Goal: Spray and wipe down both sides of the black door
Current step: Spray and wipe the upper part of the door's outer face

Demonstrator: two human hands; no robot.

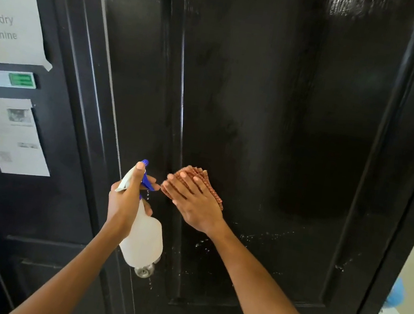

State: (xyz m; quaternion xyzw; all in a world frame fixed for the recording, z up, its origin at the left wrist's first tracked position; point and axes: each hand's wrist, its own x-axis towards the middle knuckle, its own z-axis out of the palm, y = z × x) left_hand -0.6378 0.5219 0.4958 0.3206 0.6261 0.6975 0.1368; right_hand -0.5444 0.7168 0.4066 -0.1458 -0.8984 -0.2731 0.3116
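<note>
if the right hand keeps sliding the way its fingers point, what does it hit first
The right hand presses the cloth flat on the black door, fingers pointing up and slightly left. It would likely meet the raised panel moulding first.

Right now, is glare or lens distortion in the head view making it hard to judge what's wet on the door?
Head view: bright glare patch at the black door's top right, soft reflections down the panel; wide-angle lens bows the door edges; droplets below the cloth show clearly; the laundry sign at left is slightly soft.
</note>
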